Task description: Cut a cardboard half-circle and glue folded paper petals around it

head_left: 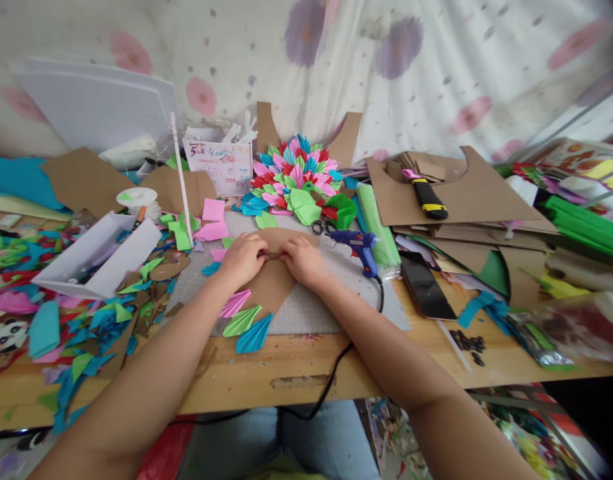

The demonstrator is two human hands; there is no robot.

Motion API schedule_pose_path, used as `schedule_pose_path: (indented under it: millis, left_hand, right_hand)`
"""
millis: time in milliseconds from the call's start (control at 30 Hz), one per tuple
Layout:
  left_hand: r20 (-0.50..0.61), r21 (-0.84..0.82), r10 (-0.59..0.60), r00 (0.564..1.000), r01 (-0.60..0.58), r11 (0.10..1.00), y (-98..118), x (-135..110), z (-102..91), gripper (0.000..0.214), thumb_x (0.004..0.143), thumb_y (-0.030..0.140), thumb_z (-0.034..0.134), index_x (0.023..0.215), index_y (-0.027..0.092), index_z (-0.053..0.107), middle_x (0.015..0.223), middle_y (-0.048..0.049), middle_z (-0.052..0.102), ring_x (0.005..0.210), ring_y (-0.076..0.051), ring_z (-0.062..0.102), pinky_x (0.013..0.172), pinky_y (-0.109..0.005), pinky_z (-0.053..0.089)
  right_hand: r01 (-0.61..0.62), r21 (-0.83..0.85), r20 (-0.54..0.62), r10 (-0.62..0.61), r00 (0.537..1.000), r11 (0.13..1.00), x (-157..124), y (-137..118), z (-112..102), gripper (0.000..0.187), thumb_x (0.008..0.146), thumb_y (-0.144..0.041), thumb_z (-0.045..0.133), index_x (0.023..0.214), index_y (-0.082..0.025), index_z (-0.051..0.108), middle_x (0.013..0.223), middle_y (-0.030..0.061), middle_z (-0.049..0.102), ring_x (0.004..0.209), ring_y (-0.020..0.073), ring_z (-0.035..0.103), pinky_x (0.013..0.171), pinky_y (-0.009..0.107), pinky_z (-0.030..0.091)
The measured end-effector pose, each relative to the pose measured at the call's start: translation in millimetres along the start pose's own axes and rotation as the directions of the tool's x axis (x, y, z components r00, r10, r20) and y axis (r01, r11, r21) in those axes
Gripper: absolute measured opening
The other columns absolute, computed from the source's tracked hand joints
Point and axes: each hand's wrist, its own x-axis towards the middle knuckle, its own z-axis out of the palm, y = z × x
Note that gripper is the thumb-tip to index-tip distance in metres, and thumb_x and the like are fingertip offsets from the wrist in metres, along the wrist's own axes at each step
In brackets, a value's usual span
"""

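My left hand (243,257) and my right hand (302,259) meet over a brown cardboard shape (271,287) lying on a grey cutting mat (316,310). Both hands have curled fingers that pinch a small dark piece (273,255) between them on the cardboard. Folded paper pieces in pink (235,303), green (241,321) and blue (255,335) lie at the cardboard's near left edge. A round fan of folded coloured paper (296,177) stands just beyond my hands.
A blue glue gun (359,245) lies right of my hands, its black cord running off the table's front edge. A white tray (99,257) and paper scraps fill the left. Stacked cardboard (466,200) with a yellow-black knife (429,200) and a black phone (426,285) lie right.
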Motion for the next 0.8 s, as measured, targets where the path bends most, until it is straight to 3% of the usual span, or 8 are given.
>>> schedule_pose_path:
  millis: [400,600,800]
  left_hand:
    - [0.023,-0.05,-0.075,0.997,0.076,0.996,2.1,0.8,-1.8,0.02,0.075,0.013,0.056,0.093,0.019,0.064,0.089,-0.0058,0.067,0.093,-0.023,0.056,0.08,-0.034,0.043]
    - [0.039,0.012,-0.009,0.999,0.009,1.0,1.0,0.6,-3.8,0.013,0.077,0.016,0.053,0.079,0.019,0.065,0.084,-0.0058,0.066,0.09,-0.024,0.054,0.08,-0.036,0.042]
    - [0.016,0.015,0.007,1.0,-0.008,1.0,-0.7,0.5,2.7,0.014,0.076,0.016,0.052,0.076,0.02,0.065,0.083,-0.0057,0.064,0.088,-0.023,0.054,0.081,-0.036,0.041]
  right_hand:
    - [0.022,-0.038,0.009,-0.021,1.0,0.999,0.6,0.9,-0.7,0.017,0.086,-0.017,0.048,0.091,-0.019,0.063,0.097,0.0067,0.061,0.097,0.0202,0.052,0.079,0.03,0.04]
    - [-0.024,-0.048,0.009,0.025,1.0,0.999,0.5,-0.6,-1.5,0.019,0.087,-0.019,0.048,0.1,-0.02,0.061,0.098,0.0066,0.063,0.095,0.0206,0.054,0.077,0.03,0.04]
    - [0.01,-0.09,-0.02,-0.012,1.0,0.996,-1.5,-2.4,-2.2,0.018,0.088,-0.022,0.048,0.092,-0.02,0.065,0.098,0.007,0.06,0.097,0.0201,0.052,0.077,0.028,0.04]
